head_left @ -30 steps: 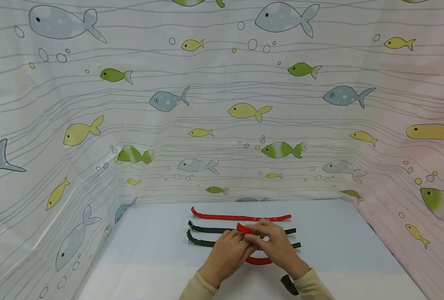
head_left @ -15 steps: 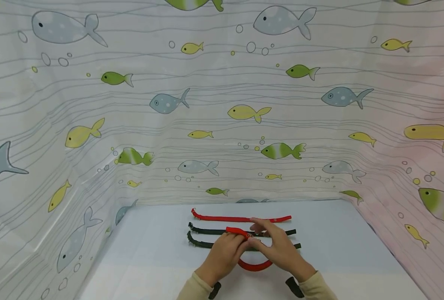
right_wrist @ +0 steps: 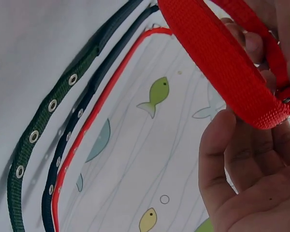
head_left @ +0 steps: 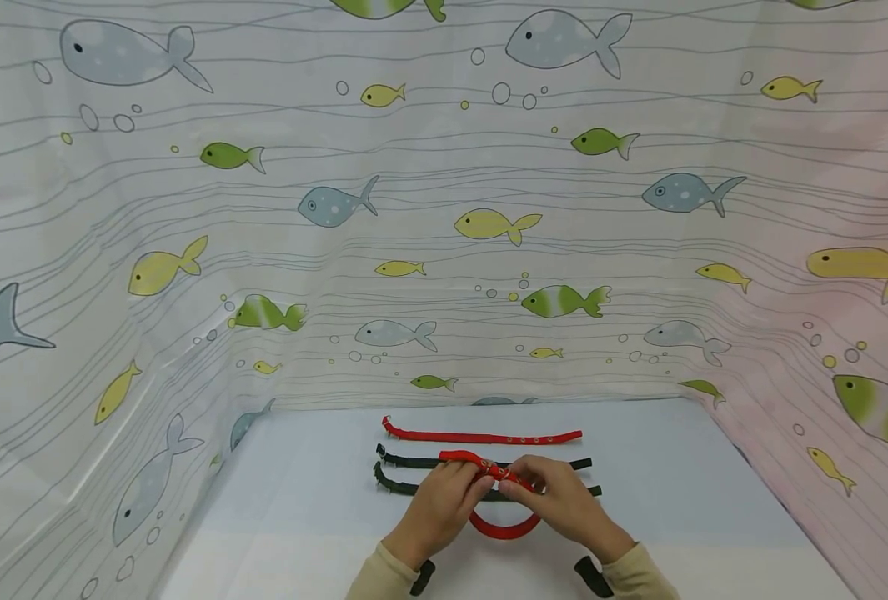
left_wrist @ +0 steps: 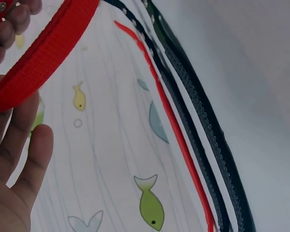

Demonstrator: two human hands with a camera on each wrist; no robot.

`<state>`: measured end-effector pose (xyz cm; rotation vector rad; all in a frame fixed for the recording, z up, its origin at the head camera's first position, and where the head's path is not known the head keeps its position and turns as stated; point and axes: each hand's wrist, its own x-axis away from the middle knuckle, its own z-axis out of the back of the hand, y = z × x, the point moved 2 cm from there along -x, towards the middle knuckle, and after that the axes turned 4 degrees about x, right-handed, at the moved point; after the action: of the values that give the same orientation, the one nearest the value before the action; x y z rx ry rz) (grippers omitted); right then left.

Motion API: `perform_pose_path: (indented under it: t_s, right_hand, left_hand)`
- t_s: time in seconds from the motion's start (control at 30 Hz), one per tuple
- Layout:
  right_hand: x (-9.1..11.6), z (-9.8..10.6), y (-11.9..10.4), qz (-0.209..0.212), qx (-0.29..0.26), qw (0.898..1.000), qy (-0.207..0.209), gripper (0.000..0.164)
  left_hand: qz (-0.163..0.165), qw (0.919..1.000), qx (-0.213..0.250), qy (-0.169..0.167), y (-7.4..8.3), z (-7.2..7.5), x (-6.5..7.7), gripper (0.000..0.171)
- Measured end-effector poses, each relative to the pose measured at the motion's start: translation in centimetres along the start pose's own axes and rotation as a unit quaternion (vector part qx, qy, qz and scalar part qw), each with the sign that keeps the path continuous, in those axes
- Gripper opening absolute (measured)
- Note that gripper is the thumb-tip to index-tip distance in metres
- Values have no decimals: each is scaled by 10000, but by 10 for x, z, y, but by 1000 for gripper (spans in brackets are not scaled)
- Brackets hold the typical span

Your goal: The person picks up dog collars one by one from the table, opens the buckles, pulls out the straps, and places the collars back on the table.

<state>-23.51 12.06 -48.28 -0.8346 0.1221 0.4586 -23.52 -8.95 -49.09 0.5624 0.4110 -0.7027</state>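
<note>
Both hands hold a red collar with metal eyelets, bent into a loop that hangs below the fingers; in the head view the bottom of this red collar (head_left: 505, 532) shows between the wrists. My left hand (head_left: 441, 507) grips the band near its free end, which sticks out above the knuckles. Thumb and fingers of my right hand (head_left: 564, 500) pinch the overlapped part just to the right. In the left wrist view the strap of the red collar (left_wrist: 53, 58) curves over the fingers. The right wrist view shows the same woven collar (right_wrist: 212, 63); the buckle is mostly hidden.
Behind the hands, another red collar (head_left: 444, 436), a dark collar (head_left: 417, 462) and a dark green collar (head_left: 397, 485) lie side by side on the white table (head_left: 301, 500). Their curled buckle ends are at the left. A fish-patterned curtain (head_left: 481, 292) surrounds the table.
The red collar's free end now reaches further left over the left hand. The right fingers spread off the strap half a second ago and now pinch it again. The lying collars stay put.
</note>
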Motion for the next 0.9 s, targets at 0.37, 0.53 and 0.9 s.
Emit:
perform_pose_path:
  t_s: [0.37, 0.53, 0.9]
  right_hand:
    - [1, 3, 1, -64, -499, 9987, -23, 25]
    - [1, 5, 2, -75, -758, 9970, -170, 25]
    - [-2, 5, -1, 84, -386, 9992, -40, 29]
  left_hand:
    - [44, 10000, 55, -13, -1, 1, 2, 32]
    - [-59, 9997, 132, 189, 0, 4, 1, 25]
    - [-256, 9991, 44, 325, 0, 5, 1, 24]
